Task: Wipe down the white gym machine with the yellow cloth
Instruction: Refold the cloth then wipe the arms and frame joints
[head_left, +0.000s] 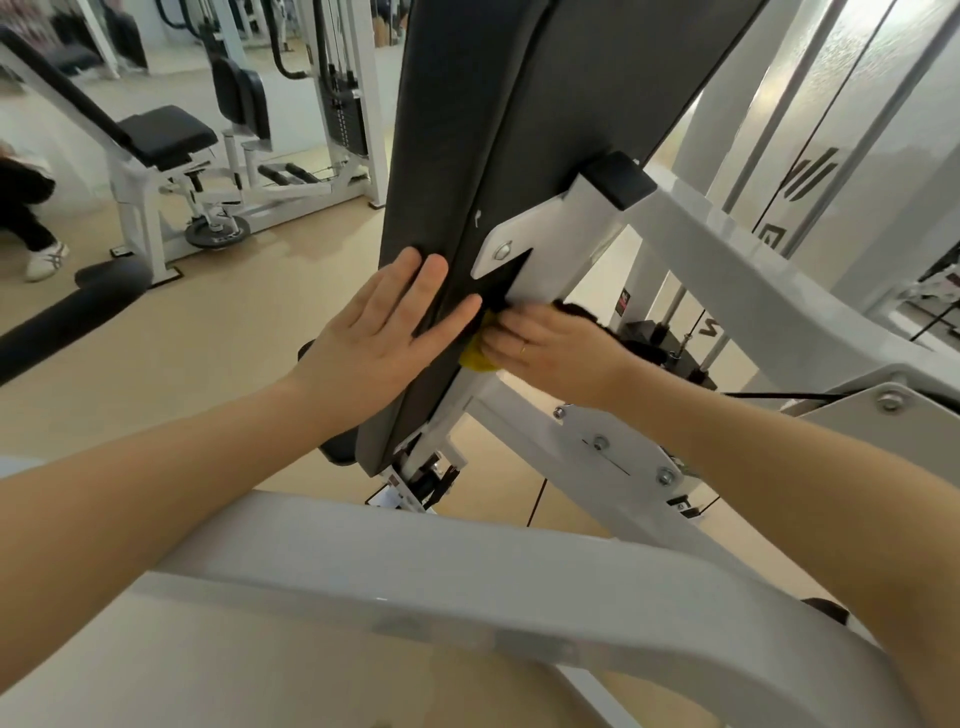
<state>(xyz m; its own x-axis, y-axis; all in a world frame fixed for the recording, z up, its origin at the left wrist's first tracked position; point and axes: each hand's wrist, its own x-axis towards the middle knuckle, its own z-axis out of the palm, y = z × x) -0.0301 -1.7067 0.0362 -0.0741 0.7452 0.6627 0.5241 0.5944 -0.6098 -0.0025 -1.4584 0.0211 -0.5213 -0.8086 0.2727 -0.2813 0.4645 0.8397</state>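
Setting: gym room, beige floor (218, 322), mirrored back wall, a second white machine with black seat (166, 132) at rear left; a person's dark trouser leg and white shoe (47, 260) at the left edge.

Item 1: white gym machine (727, 249), frame bars crossing foreground and right side, carrying a long black back pad (467, 156) tilted slightly from upright.

Item 2: left hand (374, 332). Forearm bare, reaching forward from lower left. Palm flat against the pad's side edge, fingers straight and slightly spread, thumb lying across the pad's rear face. Holds nothing.

Item 3: right hand (556, 348). Forearm bare, reaching in from the right. Fingers curled, bunching the yellow cloth (478, 358) against the white bracket (524, 260) behind the pad. A ring (522, 348) on 1 finger.

Item 4: yellow cloth. Mostly hidden under the right hand; a small fold shows below the fingers, touching the pad's rear edge and the white frame.

Markings: dark logo strokes on the frosted panel (810, 171) at right, letters not readable; small label on the frame near the weight stack, illegible.
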